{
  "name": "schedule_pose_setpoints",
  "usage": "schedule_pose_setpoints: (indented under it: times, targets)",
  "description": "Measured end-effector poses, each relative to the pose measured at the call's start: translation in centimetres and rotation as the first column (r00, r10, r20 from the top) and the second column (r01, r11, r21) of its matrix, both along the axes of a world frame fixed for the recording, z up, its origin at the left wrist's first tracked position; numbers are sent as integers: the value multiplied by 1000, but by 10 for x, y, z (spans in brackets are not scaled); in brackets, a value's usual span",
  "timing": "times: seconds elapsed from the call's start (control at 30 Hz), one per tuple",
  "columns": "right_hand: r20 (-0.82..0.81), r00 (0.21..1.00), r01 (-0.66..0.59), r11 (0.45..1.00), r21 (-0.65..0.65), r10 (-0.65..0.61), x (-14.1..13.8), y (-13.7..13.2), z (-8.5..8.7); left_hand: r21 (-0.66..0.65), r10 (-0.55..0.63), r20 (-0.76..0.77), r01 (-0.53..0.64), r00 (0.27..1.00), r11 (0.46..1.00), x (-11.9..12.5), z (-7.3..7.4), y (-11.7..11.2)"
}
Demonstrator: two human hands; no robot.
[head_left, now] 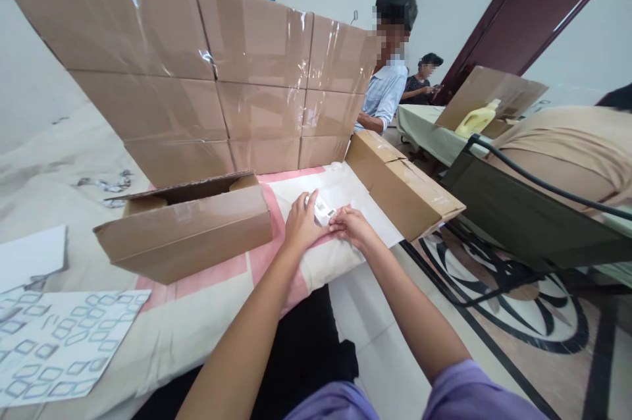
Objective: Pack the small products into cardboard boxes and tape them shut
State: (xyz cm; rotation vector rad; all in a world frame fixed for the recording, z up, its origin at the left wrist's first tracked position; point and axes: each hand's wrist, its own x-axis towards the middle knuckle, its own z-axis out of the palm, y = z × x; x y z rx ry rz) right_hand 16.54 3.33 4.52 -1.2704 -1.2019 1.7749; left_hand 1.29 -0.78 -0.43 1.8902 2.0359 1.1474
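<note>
A small white box-shaped item (pixel 323 210) with grey rectangular marks is held between my hands, above the cloth-covered surface. My left hand (pixel 302 222) wraps round its left side, the thumb and fingers closed on it. At its lower right end, my right hand (pixel 351 224) has its fingertips pressed together against it. The fingers partly hide the item, and I cannot make out its exact kind. Beneath the hands lies a cream and pink patterned cloth (pixel 323 262), with a white sheet (pixel 380 216) to the right.
A wall of taped cardboard boxes (pixel 261 58) stands behind. An open carton (pixel 192 232) lies left, a long carton (pixel 405 186) right. Sheets with drawn rectangles (pixel 64 341) lie at lower left. A person (pixel 388 87) sits beyond the boxes; a folding chair (pixel 533 216) stands right.
</note>
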Motion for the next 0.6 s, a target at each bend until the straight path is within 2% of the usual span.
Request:
schedule_pose_setpoints:
  times: [0.33,0.6]
  targets:
    - [-10,999,42,999,-1,-42,-5,-3,-9,-26,15,3,-15,1000,1000,1,6,-4]
    - [114,992,-46,997,-64,53,1,1,-6,-23,27,-10,-27,1000,999,-1,6,-5]
